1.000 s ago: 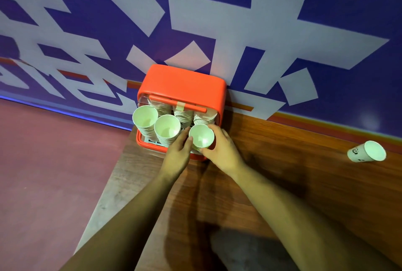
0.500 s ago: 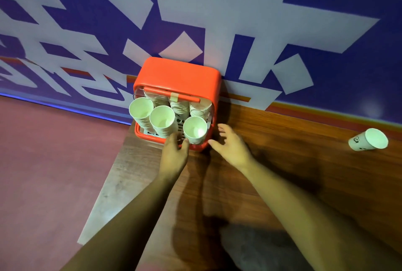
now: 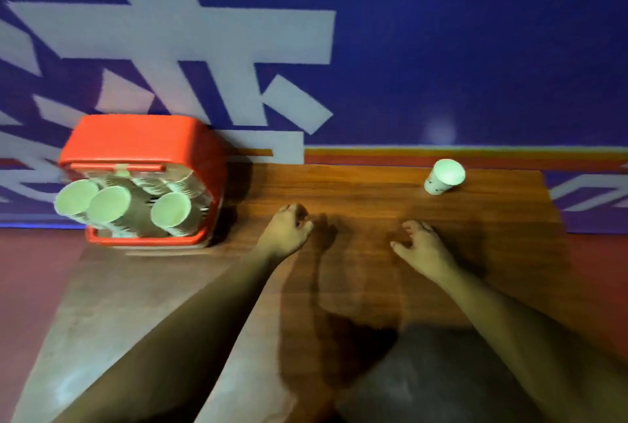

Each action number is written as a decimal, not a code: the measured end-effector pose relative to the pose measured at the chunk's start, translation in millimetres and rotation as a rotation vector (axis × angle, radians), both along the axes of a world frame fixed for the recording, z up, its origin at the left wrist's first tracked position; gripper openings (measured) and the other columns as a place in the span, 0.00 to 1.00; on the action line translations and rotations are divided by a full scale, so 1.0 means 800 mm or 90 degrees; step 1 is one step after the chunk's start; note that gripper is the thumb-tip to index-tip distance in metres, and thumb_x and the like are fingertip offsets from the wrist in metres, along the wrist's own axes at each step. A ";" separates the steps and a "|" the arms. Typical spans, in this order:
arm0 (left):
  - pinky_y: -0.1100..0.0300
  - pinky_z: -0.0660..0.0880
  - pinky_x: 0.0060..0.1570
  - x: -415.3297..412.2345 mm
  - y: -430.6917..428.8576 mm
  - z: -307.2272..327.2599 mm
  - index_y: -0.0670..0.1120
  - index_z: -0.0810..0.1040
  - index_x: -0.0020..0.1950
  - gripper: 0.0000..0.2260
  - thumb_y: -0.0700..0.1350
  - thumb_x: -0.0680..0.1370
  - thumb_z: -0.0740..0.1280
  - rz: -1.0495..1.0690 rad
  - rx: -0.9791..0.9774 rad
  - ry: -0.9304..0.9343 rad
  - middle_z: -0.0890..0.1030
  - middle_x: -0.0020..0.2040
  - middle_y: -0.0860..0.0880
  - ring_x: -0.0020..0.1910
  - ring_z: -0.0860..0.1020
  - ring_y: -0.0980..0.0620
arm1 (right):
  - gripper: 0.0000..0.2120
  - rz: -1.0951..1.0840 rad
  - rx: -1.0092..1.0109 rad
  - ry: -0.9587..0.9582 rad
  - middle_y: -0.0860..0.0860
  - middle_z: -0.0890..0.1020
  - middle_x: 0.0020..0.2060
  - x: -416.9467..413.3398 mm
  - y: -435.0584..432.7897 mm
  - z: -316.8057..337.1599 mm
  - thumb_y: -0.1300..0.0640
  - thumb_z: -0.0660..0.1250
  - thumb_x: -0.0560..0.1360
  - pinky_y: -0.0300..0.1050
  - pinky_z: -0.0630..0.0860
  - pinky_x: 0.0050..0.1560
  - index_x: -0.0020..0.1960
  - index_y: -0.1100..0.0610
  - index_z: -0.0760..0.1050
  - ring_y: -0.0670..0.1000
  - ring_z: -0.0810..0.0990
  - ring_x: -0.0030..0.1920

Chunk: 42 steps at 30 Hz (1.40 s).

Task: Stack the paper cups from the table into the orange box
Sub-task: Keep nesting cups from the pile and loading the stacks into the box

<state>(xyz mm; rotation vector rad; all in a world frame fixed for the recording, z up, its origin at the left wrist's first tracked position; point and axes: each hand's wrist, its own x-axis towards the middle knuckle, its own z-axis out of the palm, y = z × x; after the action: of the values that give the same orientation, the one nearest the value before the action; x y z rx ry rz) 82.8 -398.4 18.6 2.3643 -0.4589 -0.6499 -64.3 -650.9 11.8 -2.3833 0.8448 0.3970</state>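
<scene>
Both grips empty: my left hand (image 3: 287,229) and right hand (image 3: 423,246) hang loosely curled above the table (image 3: 339,191). The right is nearer the tipped paper cup (image 3: 443,176), so it is likely best placed to carry it to the orange box (image 3: 142,140).

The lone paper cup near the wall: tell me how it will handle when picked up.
The paper cup seems to lie on its side, so a nudge would likely roll it. Thin, empty paper: probably light and easily crushed.
</scene>
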 end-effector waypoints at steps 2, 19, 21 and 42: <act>0.59 0.73 0.53 0.001 -0.061 0.008 0.42 0.77 0.59 0.14 0.49 0.78 0.66 -0.038 -0.011 0.003 0.79 0.57 0.44 0.54 0.79 0.46 | 0.26 -0.060 0.003 -0.033 0.55 0.75 0.64 -0.009 -0.051 0.001 0.48 0.72 0.73 0.54 0.74 0.64 0.67 0.57 0.72 0.56 0.76 0.62; 0.60 0.65 0.65 0.001 -0.413 -0.042 0.39 0.59 0.77 0.36 0.43 0.74 0.74 -0.198 0.032 0.013 0.68 0.75 0.41 0.73 0.67 0.42 | 0.41 -0.236 0.306 -0.216 0.53 0.68 0.72 0.045 -0.260 -0.067 0.72 0.70 0.72 0.42 0.69 0.64 0.78 0.58 0.55 0.54 0.69 0.71; 0.62 0.67 0.59 -0.006 -0.413 -0.050 0.40 0.64 0.75 0.32 0.41 0.74 0.73 -0.200 0.008 0.004 0.73 0.71 0.42 0.69 0.72 0.43 | 0.37 -0.236 0.344 -0.257 0.55 0.68 0.72 0.049 -0.251 -0.068 0.75 0.67 0.72 0.42 0.70 0.61 0.77 0.60 0.59 0.57 0.70 0.71; 0.70 0.75 0.48 -0.010 -0.038 0.139 0.50 0.73 0.62 0.19 0.51 0.74 0.74 -0.008 -0.238 -0.035 0.80 0.52 0.56 0.51 0.79 0.58 | 0.18 -0.070 0.362 -0.393 0.46 0.77 0.50 0.057 0.073 0.124 0.61 0.74 0.72 0.30 0.75 0.41 0.58 0.53 0.72 0.42 0.78 0.44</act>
<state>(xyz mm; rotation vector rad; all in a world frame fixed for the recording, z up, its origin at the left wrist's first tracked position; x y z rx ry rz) 74.9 -428.5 129.7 2.0295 -0.5670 -0.4590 -19.1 -592.2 111.3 -1.7580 0.4828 -0.1385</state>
